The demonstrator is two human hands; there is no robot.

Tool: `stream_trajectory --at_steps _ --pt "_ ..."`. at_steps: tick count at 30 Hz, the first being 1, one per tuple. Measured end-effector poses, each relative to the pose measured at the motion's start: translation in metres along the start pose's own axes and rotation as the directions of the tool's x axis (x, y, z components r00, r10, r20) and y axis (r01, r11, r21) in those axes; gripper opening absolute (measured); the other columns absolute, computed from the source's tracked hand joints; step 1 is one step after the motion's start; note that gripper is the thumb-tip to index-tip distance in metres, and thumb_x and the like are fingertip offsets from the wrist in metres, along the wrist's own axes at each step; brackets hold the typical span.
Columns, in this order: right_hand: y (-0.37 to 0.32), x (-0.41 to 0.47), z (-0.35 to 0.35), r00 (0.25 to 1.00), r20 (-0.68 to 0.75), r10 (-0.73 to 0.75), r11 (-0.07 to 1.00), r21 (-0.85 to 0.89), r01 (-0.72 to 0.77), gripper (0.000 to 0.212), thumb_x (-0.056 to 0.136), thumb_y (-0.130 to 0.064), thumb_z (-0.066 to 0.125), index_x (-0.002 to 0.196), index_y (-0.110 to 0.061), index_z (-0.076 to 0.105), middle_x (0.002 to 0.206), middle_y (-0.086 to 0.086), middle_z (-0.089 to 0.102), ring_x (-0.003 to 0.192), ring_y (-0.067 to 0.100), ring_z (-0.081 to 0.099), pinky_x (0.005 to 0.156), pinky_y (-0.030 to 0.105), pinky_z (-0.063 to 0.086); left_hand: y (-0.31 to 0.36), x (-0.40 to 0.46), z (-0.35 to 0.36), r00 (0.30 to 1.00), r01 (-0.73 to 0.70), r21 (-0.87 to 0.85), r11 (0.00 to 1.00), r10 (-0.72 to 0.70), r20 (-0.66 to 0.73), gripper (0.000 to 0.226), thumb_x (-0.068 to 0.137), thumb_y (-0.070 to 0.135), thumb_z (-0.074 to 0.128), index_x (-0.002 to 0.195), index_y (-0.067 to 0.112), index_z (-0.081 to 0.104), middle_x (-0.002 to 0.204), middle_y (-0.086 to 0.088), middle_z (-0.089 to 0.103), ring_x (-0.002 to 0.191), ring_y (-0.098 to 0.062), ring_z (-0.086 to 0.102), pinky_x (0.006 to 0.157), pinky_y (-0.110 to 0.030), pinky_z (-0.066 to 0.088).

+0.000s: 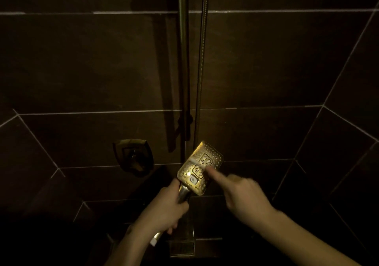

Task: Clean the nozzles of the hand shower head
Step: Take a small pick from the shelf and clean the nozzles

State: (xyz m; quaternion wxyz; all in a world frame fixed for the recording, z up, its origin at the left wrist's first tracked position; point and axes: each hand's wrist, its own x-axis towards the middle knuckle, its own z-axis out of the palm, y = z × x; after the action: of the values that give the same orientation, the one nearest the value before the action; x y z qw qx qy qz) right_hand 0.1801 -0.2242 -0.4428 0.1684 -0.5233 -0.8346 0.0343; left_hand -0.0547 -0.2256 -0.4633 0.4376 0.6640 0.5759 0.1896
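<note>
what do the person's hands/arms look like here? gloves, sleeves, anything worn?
Both are bare. The left hand and right hand show no gloves, and no rings can be made out in the dim light. Both forearms are uncovered as far as the frame edge, with no sleeves or cuffs visible. No watch or band shows at either wrist, though the picture is dark and slightly blurred.

The single head-worn camera looks forward and down, close above the hands, squarely facing a dark tiled shower wall [82, 70] nearby.
</note>
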Motion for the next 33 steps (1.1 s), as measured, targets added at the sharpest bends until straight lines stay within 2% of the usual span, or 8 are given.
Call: stream_trajectory --at_steps 3,9,15,19,22,25,28,33 --pt "-0.005 -0.010 0.014 0.995 0.043 -0.092 0.994 -0.049 0.094 0.099 0.089 -0.020 0.057 0.144 -0.057 -0.017 0.082 -0.004 0.058 0.057 0.010 0.053 0.050 0.026 0.046 0.000 0.002 0.004 1.000 0.000 0.027 1.000 0.000 0.008 0.070 0.099 0.018 0.061 0.154 0.042 0.025 0.094 0.004 0.057 0.044 -0.004 0.062 0.043 -0.021 0.048" --pt "0.028 0.017 -0.017 0.969 -0.143 0.201 0.976 -0.049 -0.210 0.073 0.098 -0.022 0.044 0.150 -0.052 0.003 0.078 -0.005 0.054 0.059 0.008 0.052 0.054 0.027 0.049 0.000 0.008 0.007 0.999 0.033 0.039 0.999 -0.033 0.015 0.069 0.099 0.023 0.063 0.152 0.043 0.024 0.104 -0.005 0.059 0.047 -0.006 0.063 0.044 -0.021 0.048" --pt "-0.011 -0.020 0.022 0.992 0.091 -0.088 0.995 -0.031 0.091 0.102 0.085 -0.017 0.063 0.148 -0.054 -0.009 0.083 -0.002 0.060 0.053 0.010 0.049 0.048 0.028 0.046 0.000 0.008 0.011 0.999 0.029 0.047 0.998 -0.030 0.029 0.072 0.099 0.022 0.063 0.154 0.044 0.022 0.097 0.002 0.061 0.046 -0.003 0.062 0.044 -0.021 0.048" --pt "0.016 0.000 0.001 0.991 -0.077 0.110 0.987 -0.109 -0.118 0.088 0.095 -0.019 0.047 0.144 -0.058 -0.015 0.083 -0.004 0.055 0.057 0.010 0.054 0.052 0.029 0.052 0.000 0.007 0.013 0.998 0.039 0.010 0.999 -0.039 0.043 0.071 0.099 0.021 0.062 0.153 0.043 0.023 0.099 -0.001 0.061 0.046 -0.004 0.062 0.044 -0.022 0.048" --pt "0.024 0.005 -0.011 0.977 -0.091 0.192 0.972 -0.119 -0.202 0.080 0.097 -0.021 0.042 0.148 -0.053 -0.010 0.082 -0.006 0.052 0.058 0.008 0.053 0.052 0.026 0.048 0.000 0.006 0.016 0.998 0.048 0.007 0.999 -0.048 0.039 0.069 0.099 0.021 0.063 0.152 0.044 0.025 0.100 -0.001 0.059 0.046 -0.004 0.061 0.043 -0.021 0.047" --pt "0.007 -0.016 0.004 0.997 0.059 0.060 0.997 -0.052 -0.057 0.095 0.093 -0.018 0.049 0.143 -0.057 -0.021 0.086 -0.002 0.059 0.058 0.012 0.056 0.055 0.031 0.052 0.001 0.006 0.018 0.998 0.045 -0.003 0.999 -0.045 0.038 0.068 0.099 0.021 0.062 0.151 0.044 0.026 0.100 0.001 0.059 0.045 -0.004 0.061 0.043 -0.022 0.048" --pt "-0.004 -0.035 0.019 0.989 0.119 -0.092 0.993 -0.060 0.099 0.102 0.085 -0.015 0.056 0.147 -0.052 -0.016 0.083 0.001 0.060 0.055 0.017 0.057 0.050 0.033 0.048 0.002 0.004 0.020 0.999 0.032 -0.005 0.999 -0.032 0.035 0.070 0.100 0.021 0.062 0.152 0.046 0.023 0.100 0.001 0.061 0.045 -0.003 0.060 0.044 -0.022 0.049" --pt "0.026 -0.007 -0.010 0.985 -0.082 0.154 0.977 -0.134 -0.164 0.083 0.098 -0.022 0.043 0.146 -0.053 -0.016 0.079 -0.008 0.050 0.052 0.005 0.048 0.050 0.021 0.049 0.006 -0.001 0.019 0.999 0.003 -0.045 0.999 -0.001 0.041 0.068 0.099 0.018 0.062 0.151 0.044 0.026 0.092 0.000 0.063 0.044 -0.004 0.059 0.042 -0.022 0.047"
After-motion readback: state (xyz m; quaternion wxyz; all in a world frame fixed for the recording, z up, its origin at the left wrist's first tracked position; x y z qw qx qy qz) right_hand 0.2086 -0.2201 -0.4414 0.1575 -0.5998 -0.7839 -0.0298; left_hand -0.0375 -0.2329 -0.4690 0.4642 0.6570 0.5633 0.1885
